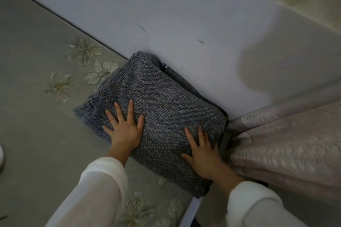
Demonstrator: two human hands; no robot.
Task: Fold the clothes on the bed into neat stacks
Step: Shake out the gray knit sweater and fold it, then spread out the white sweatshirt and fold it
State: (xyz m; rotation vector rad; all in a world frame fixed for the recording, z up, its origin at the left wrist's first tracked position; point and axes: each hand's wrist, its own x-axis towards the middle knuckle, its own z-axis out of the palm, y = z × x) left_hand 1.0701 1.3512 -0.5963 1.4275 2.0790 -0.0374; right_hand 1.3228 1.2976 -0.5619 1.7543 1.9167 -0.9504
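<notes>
While both hands lie flat on it, the folded grey knit garment point(147, 108) sits on the bed sheet point(33, 79), at the bed's edge against the pale wall point(166, 14). Left hand point(125, 129): fingers straight and spread, palm pressing the near-left part of the fold; nothing gripped. Right hand point(203, 151): fingers straight and spread, pressing the near-right part, close to the garment's right edge; nothing gripped. Bulk of the garment extends beyond both sets of fingertips toward the wall. A small metal fastener, possibly a zip pull point(166, 66), shows at the far edge. Sheet is grey-green with a pale floral print point(83, 51). Pinkish curtain fabric point(286, 143) lies just beside the garment's right edge. Both forearms are in white sleeves point(96, 193).
</notes>
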